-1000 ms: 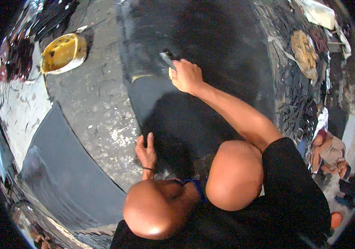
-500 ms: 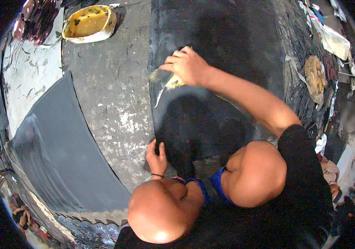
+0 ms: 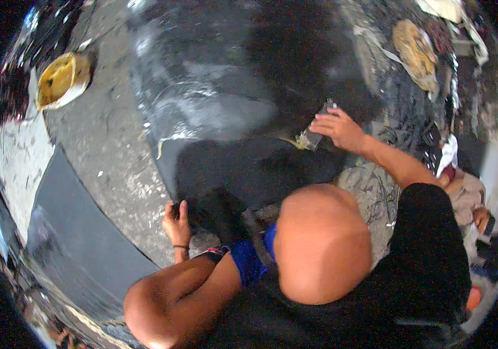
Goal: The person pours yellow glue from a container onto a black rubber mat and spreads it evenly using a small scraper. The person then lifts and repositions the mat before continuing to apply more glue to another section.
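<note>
My right hand (image 3: 337, 128) is shut on a small flat scraper (image 3: 314, 138) with yellowish paste at its blade. The blade rests on the right part of a large black sheet (image 3: 231, 104) lying on the concrete floor. Wet, shiny smears cover the sheet's left and upper part. My left hand (image 3: 176, 222) lies flat on the near left corner of the sheet, fingers spread, holding nothing. My bent knees (image 3: 318, 244) fill the lower middle of the view.
A yellow bowl of paste (image 3: 62, 79) stands on the floor at the upper left. A grey sheet (image 3: 68, 232) lies at the left. Rags and scraps (image 3: 416, 49) are piled at the upper right. More clutter (image 3: 464, 192) lies at the right.
My right hand has carried the scraper from the left side of the black sheet across to its right side. My left hand stays at the sheet's near corner.
</note>
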A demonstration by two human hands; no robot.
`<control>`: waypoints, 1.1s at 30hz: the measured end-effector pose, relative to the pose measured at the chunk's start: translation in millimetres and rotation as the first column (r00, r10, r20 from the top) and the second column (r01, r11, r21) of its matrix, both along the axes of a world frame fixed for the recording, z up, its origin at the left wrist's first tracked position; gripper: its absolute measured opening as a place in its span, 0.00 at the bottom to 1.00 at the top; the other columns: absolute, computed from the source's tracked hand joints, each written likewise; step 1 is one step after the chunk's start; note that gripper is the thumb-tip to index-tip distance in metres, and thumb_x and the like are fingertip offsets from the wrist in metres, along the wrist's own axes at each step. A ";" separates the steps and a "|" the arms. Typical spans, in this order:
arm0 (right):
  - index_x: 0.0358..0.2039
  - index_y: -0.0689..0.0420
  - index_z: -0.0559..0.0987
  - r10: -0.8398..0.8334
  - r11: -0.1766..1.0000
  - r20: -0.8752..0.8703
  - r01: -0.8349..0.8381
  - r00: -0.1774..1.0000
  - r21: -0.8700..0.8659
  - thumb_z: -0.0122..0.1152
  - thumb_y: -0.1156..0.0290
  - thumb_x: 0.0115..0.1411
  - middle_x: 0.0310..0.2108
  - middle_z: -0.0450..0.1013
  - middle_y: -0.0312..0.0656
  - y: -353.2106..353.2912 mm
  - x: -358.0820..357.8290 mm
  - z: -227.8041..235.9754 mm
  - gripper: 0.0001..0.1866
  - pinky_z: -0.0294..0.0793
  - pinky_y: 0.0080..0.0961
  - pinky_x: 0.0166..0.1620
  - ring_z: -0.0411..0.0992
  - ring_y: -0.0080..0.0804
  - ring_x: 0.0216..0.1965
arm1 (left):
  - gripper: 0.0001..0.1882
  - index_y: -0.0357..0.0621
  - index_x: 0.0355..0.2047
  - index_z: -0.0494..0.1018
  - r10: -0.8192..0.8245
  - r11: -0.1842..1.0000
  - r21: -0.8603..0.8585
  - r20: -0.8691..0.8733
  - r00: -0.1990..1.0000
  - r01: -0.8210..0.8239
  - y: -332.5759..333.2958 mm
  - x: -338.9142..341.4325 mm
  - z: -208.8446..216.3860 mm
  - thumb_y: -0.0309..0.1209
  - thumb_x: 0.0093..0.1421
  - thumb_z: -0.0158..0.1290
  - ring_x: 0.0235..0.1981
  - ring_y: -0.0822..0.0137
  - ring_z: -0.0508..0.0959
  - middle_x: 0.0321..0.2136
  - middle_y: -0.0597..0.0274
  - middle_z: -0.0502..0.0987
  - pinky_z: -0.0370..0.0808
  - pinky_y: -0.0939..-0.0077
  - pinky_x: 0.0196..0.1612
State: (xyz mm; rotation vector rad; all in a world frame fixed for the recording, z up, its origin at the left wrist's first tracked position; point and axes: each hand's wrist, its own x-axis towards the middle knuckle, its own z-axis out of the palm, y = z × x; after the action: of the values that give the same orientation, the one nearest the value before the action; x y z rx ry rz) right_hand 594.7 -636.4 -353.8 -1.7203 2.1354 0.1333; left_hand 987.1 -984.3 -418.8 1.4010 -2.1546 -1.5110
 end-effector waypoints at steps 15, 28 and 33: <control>0.48 0.58 0.77 -0.848 0.437 0.204 0.864 0.488 -0.251 0.54 0.77 0.58 0.38 0.71 0.49 121.9 136.4 15.8 0.16 0.71 0.36 0.49 0.72 0.47 0.45 | 0.22 0.30 0.30 0.76 -0.065 0.995 -0.070 0.042 0.997 0.068 -11.2 -36.3 -8.0 0.44 0.58 0.60 0.23 0.71 0.72 0.22 0.58 0.78 0.71 0.70 0.30; 0.46 0.60 0.77 -0.604 0.577 0.232 0.619 0.762 -0.533 0.54 0.66 0.53 0.41 0.75 0.57 -223.3 -143.9 43.2 0.20 0.73 0.47 0.48 0.74 0.57 0.44 | 0.27 0.30 0.32 0.76 -0.154 0.943 -0.269 0.175 0.973 0.197 -105.7 -110.2 -4.0 0.49 0.54 0.61 0.32 0.49 0.81 0.28 0.43 0.80 0.74 0.60 0.37; 0.41 0.58 0.77 -0.478 0.810 -0.045 0.421 0.877 -0.408 0.55 0.72 0.53 0.43 0.75 0.50 -338.0 -193.3 -21.5 0.14 0.75 0.45 0.47 0.75 0.50 0.44 | 0.31 0.29 0.31 0.74 -0.136 0.961 -0.207 0.227 0.964 0.184 -96.9 -113.0 -14.8 0.53 0.52 0.61 0.30 0.44 0.79 0.26 0.39 0.78 0.73 0.56 0.35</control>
State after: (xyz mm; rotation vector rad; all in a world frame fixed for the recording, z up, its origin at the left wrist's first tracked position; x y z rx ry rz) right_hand 401.4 -974.4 -375.3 -1.3560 2.7661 -0.3316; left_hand 874.2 -1081.1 -433.6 1.3908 -2.5308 -1.1585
